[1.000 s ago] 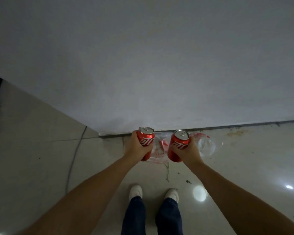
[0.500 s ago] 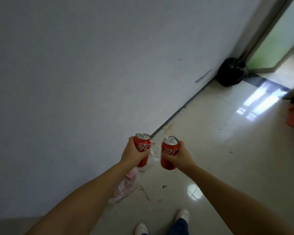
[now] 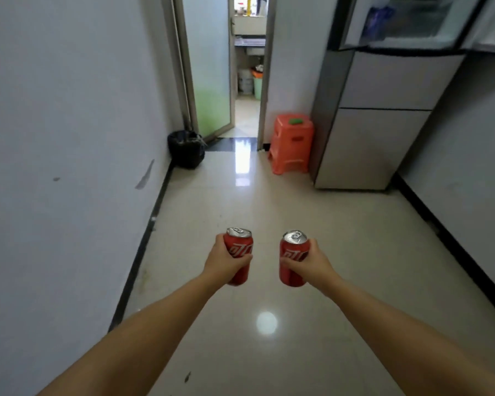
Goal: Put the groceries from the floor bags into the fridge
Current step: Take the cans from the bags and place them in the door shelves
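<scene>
nearest to us, two bare forearms reach out over the glossy pale floor (image 3: 312,224), and each one ends in a full grip. our left hand (image 3: 222,262) wraps the left can (image 3: 238,254), fingers curled round its red side, thumb across the front. our right hand (image 3: 312,262) does the same with the right can (image 3: 293,257), fingers round the far side, thumb low on the label. both cans are upright, silver tops showing, pull tabs in place, so they look sealed. they hang side by side above the floor, apart from each other, touching nothing but our hands.

further on, against the left wall, a black bin (image 3: 187,150) sits in the corner with a dark liner; what is in it we cannot tell. across from it an orange plastic stool (image 3: 292,142) stands just beside the fridge, with a small green thing (image 3: 295,121) lying on its seat.

the fridge (image 3: 383,124) stands at the right, well ahead of the cans. its two lower grey doors are closed; the top compartment is open, with a blue packet (image 3: 379,22) inside, the rest too blurred to name.

farthest off, a doorway (image 3: 247,67) opens onto another room, where a green bucket (image 3: 258,87) with an orange rim stands on the floor, contents hidden.
</scene>
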`<action>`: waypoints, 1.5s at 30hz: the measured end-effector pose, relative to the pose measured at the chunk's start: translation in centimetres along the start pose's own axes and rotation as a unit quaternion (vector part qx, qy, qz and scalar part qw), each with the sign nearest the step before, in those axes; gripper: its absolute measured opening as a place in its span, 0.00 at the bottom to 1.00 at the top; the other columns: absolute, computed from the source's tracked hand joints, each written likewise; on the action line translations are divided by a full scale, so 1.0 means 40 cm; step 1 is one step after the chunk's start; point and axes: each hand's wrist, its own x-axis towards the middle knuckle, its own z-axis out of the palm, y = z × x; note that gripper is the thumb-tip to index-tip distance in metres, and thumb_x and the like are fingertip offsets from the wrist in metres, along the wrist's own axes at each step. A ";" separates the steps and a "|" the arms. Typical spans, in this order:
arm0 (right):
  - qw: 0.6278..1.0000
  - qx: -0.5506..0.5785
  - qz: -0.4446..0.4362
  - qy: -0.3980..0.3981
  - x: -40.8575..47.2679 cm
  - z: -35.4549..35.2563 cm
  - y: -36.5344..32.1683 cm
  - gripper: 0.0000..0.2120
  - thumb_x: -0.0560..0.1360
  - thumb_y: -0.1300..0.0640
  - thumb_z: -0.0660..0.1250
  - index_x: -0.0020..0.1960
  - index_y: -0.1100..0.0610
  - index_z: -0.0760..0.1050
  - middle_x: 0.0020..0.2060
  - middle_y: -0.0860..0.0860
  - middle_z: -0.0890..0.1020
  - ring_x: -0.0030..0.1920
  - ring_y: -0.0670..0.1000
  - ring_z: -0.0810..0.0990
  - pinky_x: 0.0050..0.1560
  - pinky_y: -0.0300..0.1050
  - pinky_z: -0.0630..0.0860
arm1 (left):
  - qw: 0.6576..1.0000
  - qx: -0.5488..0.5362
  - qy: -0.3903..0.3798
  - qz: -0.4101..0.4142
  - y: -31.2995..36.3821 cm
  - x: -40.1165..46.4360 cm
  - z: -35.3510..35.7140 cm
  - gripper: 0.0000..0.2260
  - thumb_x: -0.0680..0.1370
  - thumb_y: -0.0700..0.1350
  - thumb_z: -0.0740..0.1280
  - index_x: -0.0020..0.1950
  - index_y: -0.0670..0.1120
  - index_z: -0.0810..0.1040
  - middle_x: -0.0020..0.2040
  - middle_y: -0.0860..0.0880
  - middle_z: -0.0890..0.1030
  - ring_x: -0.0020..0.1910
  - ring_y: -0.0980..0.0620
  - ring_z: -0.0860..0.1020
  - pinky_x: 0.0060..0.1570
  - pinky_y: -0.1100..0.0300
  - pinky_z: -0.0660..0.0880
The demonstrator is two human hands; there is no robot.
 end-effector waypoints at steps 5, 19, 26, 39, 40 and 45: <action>0.998 0.018 0.006 0.057 0.074 -0.317 0.113 0.27 0.66 0.55 0.77 0.60 0.56 0.67 0.52 0.50 0.78 0.52 0.51 0.77 0.50 0.43 0.71 | 0.997 0.010 -0.056 0.043 0.204 0.067 0.283 0.27 0.69 0.44 0.76 0.62 0.45 0.66 0.56 0.46 0.76 0.52 0.50 0.74 0.53 0.57 0.72; 0.987 0.021 0.017 0.161 0.358 -0.845 0.239 0.32 0.65 0.55 0.78 0.64 0.57 0.66 0.56 0.52 0.77 0.56 0.53 0.76 0.57 0.49 0.73 | 0.983 0.010 -0.139 0.118 0.586 0.336 0.761 0.31 0.67 0.46 0.76 0.66 0.47 0.67 0.60 0.47 0.77 0.55 0.50 0.75 0.56 0.55 0.72; 0.984 0.045 0.027 0.170 0.634 -0.981 0.252 0.33 0.66 0.55 0.77 0.66 0.54 0.65 0.58 0.51 0.76 0.58 0.52 0.75 0.60 0.50 0.71 | 0.975 0.013 -0.170 0.139 0.740 0.613 0.946 0.29 0.69 0.43 0.75 0.65 0.43 0.65 0.60 0.45 0.75 0.53 0.51 0.73 0.54 0.58 0.70; 0.969 0.049 0.061 0.237 1.075 -1.359 0.277 0.34 0.67 0.55 0.77 0.67 0.56 0.63 0.60 0.55 0.76 0.54 0.51 0.74 0.59 0.48 0.71 | 0.960 0.019 -0.232 0.155 1.051 1.068 1.288 0.32 0.69 0.44 0.75 0.68 0.45 0.63 0.63 0.44 0.75 0.61 0.46 0.75 0.63 0.51 0.71; 0.969 0.041 0.056 0.239 1.119 -1.396 0.283 0.34 0.67 0.55 0.77 0.67 0.56 0.64 0.60 0.55 0.76 0.54 0.51 0.74 0.58 0.47 0.71 | 0.959 0.018 -0.231 0.161 1.075 1.103 1.322 0.32 0.69 0.44 0.76 0.68 0.44 0.63 0.63 0.44 0.75 0.60 0.47 0.75 0.62 0.52 0.72; 0.975 0.028 0.021 0.218 1.374 -1.601 0.286 0.33 0.67 0.56 0.76 0.66 0.56 0.64 0.60 0.55 0.76 0.56 0.53 0.75 0.58 0.48 0.71 | 0.961 0.001 -0.214 0.177 1.232 1.281 1.495 0.33 0.70 0.43 0.75 0.69 0.46 0.62 0.63 0.45 0.74 0.60 0.48 0.74 0.64 0.51 0.71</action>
